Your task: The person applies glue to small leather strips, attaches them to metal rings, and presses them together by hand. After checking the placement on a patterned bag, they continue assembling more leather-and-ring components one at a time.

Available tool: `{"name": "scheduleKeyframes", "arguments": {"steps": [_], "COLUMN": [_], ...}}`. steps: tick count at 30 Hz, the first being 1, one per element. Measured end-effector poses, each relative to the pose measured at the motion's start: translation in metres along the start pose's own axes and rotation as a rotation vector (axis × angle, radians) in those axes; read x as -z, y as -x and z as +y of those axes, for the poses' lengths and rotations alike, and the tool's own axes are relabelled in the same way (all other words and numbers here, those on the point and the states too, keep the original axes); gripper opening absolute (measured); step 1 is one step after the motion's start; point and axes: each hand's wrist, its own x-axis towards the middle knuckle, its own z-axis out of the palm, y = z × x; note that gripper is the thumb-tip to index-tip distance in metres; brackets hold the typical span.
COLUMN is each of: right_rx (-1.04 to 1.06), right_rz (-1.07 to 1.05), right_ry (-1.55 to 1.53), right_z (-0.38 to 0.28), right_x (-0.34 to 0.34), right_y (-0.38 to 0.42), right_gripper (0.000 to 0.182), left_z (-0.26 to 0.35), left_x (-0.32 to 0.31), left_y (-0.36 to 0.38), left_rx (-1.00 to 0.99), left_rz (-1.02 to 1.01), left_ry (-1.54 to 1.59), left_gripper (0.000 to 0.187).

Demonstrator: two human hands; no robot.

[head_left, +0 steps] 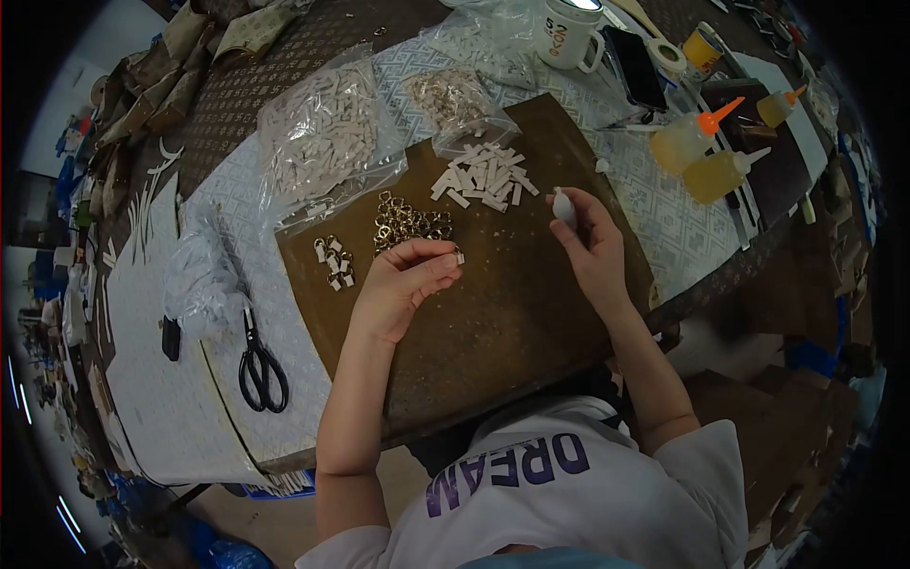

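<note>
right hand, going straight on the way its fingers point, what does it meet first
The right hand, holding a small white bottle, would probably reach the pile of pale strips first, though depth is unclear and it may pass above.

The brown board [517, 322] on the patterned table [301, 365] carries gold-coloured rings [406, 222] and pale strips [485, 177].

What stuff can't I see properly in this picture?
Head view, all:
Most of the small piece: the left hand covers it.
Part of the white object: behind the right hand's fingers.
How many metal rings: too small, overlapping.
</note>
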Motion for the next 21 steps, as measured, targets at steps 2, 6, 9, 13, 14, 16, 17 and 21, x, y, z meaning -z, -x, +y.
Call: {"name": "scheduleKeyframes", "arguments": {"steps": [2,6,9,13,14,16,17,21], "right_rx": [0.023,0.054,0.044,0.046,0.048,0.058,0.065,0.063], "right_rz": [0.02,0.028,0.047,0.077,0.077,0.076,0.076,0.091], "right_ry": [0.022,0.081,0.084,0.034,0.036,0.04,0.043,0.068], "right_z": [0.0056,0.006,0.0044,0.0049,0.0046,0.0056,0.0074,0.01], "right_x": [-0.0016,-0.0042,-0.004,-0.0046,-0.0045,-0.0043,-0.004,-0.0021], "right_y": [0.0009,0.0018,0.0017,0.0011,0.0008,0.0003,0.0003,-0.0001], "right_gripper": [0.03,0.029,0.028,0.028,0.028,0.028,0.028,0.028], "left_z": [-0.0001,-0.0003,-0.0008,-0.0008,-0.001,-0.0012,-0.0014,-0.0012], "left_x": [-0.0008,-0.0018,-0.0007,-0.0012,-0.0009,-0.0001,0.0001,-0.0005], "left_y": [-0.0001,-0.0004,-0.0014,-0.0013,-0.0015,-0.0022,-0.0022,-0.0017], "left_rx": [0.002,0.003,0.002,0.0,0.0,-0.003,-0.004,-0.009], "left_rz": [0.011,0.021,0.01,0.017,0.015,0.01,0.01,0.01], "left_ry": [-0.015,-0.032,-0.035,-0.04,-0.038,-0.034,-0.031,-0.024], "left_gripper": [0.019,0.018,0.018,0.018,0.018,0.018,0.018,0.018]}}
